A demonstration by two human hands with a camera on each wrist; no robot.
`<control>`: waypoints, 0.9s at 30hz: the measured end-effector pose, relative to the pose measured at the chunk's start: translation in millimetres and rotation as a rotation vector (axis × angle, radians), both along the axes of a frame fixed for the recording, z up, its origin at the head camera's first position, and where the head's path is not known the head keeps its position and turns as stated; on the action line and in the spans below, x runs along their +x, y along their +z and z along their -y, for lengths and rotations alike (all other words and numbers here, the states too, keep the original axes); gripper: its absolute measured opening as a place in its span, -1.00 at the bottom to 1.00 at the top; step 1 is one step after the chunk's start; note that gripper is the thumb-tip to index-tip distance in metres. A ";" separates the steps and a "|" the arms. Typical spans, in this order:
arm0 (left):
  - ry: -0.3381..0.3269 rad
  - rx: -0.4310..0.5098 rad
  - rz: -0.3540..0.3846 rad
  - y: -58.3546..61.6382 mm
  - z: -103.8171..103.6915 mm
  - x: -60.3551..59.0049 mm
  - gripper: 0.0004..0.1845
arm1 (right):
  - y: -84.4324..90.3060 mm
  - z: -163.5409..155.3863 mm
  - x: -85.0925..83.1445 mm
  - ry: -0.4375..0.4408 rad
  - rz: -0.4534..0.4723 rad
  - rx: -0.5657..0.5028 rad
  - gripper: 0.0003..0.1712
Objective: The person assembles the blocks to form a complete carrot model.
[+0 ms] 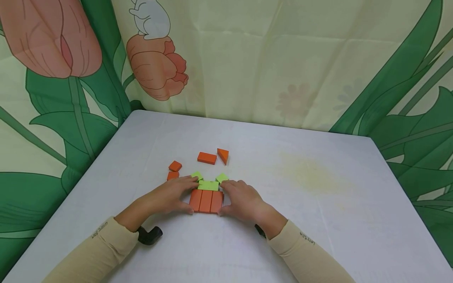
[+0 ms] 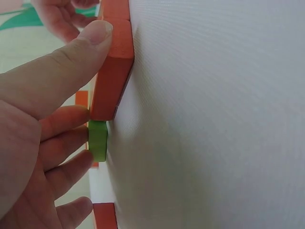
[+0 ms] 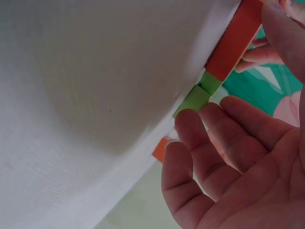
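Note:
Three orange blocks lie side by side on the white table, with a green rectangular block along their far edge. Two small green blocks, one on the left and one on the right, sit at that block's far corners. My left hand flanks the group on the left; its thumb rests against an orange block's near corner. On the opposite side, my right hand has its thumb by the near right corner and its loosely bent fingers beside the green pieces.
Two small orange blocks lie beyond my left hand. Farther back are an orange rectangular block and an orange triangular block. A patterned curtain hangs behind the white table.

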State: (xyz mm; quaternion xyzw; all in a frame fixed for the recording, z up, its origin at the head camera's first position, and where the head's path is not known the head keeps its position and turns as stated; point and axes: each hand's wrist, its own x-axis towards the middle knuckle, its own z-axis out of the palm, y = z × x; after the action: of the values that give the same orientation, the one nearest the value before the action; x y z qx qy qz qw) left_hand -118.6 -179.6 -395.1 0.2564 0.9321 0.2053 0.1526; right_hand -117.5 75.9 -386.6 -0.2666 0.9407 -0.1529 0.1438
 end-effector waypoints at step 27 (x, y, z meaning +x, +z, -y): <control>0.143 0.087 -0.053 22.6 12.0 -22.5 -0.25 | 2.5 -2.2 2.8 0.016 0.018 -0.036 -0.17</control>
State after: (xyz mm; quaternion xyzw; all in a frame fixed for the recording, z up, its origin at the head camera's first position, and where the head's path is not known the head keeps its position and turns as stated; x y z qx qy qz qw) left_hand -141.1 -191.6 -372.6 0.2011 0.9419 0.2491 0.1015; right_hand -114.7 78.1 -384.0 -0.2755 0.9342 -0.1710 0.1488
